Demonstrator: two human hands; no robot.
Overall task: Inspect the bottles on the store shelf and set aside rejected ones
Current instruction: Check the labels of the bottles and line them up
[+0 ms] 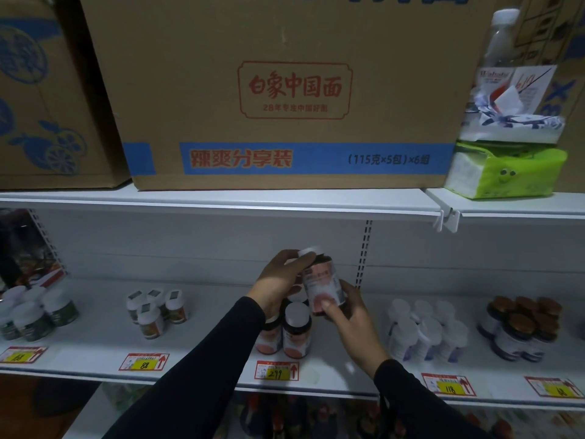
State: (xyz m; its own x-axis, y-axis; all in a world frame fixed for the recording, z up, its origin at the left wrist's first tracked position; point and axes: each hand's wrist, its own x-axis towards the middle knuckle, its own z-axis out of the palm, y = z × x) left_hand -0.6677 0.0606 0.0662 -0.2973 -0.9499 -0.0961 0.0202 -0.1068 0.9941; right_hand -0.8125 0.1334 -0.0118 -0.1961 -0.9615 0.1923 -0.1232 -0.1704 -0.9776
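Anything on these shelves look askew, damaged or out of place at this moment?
No damage or spill shows. The dark bottle with a white cap and pink label, held tilted by the left hand and right hand, is simply under inspection. Oddest: a clear plastic drink bottle and torn wrapping on the top shelf.

The dark bottle (pixel 323 285) I hold has a white cap and pink label, tilted above its matching bottles (pixel 296 331) on the shelf (pixel 202 356).

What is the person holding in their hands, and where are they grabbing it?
A pink-labelled bottle, lifted off the shelf. The left hand grips its white cap end; the right hand holds the bottom end, thumb on the label.
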